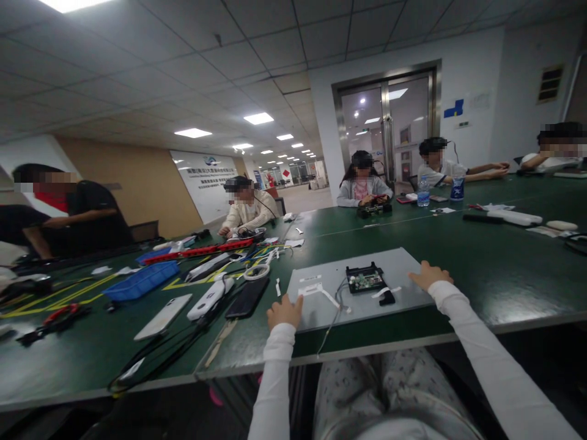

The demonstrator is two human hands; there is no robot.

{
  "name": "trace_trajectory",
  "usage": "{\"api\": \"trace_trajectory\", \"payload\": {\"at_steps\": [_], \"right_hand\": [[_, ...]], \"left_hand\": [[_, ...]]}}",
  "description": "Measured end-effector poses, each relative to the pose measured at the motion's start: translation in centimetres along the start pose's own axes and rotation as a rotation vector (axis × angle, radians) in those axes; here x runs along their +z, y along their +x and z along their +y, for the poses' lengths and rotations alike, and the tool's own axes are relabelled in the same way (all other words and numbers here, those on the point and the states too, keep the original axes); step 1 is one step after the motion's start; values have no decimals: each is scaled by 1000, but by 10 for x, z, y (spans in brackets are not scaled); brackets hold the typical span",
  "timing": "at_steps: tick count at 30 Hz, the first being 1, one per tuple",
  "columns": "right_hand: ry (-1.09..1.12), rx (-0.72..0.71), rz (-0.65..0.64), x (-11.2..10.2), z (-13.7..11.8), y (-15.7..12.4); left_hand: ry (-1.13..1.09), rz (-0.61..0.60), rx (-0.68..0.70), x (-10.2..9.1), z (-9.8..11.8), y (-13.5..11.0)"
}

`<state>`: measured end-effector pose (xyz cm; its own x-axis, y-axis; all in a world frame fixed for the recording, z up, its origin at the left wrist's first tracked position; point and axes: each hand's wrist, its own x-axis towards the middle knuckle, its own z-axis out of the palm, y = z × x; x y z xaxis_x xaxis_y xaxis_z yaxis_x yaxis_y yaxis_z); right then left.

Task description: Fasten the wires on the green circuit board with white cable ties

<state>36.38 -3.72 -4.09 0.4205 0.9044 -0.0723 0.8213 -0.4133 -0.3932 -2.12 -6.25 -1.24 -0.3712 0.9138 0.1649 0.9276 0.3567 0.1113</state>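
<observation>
A flat grey board (321,315) lies near the table's front edge. My left hand (284,313) rests at its left edge, thumb and fingers apart. At the board's right edge is my right hand (430,276), fingers stretched out and touching its corner. Between the hands, a black plastic frame with a green circuit board (365,279) sits on the grey board. Just below it lies a small black part (387,297) with a white strip across it. To the left are a white strip (329,297) and a thin grey cable (331,330) that hangs over the board's front edge.
Left of the board lie a black phone (247,298), a white handheld device (211,296), a white phone (164,316), dark straps and a blue tray (141,281). Bottles (422,192) stand at the far side. Several people sit or stand around the green table (486,269).
</observation>
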Motion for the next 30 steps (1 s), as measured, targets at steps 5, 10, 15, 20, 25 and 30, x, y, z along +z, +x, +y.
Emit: {"api": "trace_trajectory", "payload": {"at_steps": [5, 10, 15, 20, 25, 30], "right_hand": [[-22, 17, 26, 2, -2, -13], [-93, -5, 60, 5, 10, -28], [-109, -67, 95, -1, 8, -37], [8, -420, 218, -10, -37, -47], [194, -677, 322, -7, -91, -48], [387, -792, 362, 18, -116, -31]], "left_hand": [[-23, 4, -20, -4, -5, -7], [13, -12, 21, -7, -16, -17], [4, -22, 89, -16, -22, -17], [-117, 51, 646, -18, 3, 5], [-277, -67, 914, 3, 22, 32], [-381, -63, 905, 14, 19, 33]]}}
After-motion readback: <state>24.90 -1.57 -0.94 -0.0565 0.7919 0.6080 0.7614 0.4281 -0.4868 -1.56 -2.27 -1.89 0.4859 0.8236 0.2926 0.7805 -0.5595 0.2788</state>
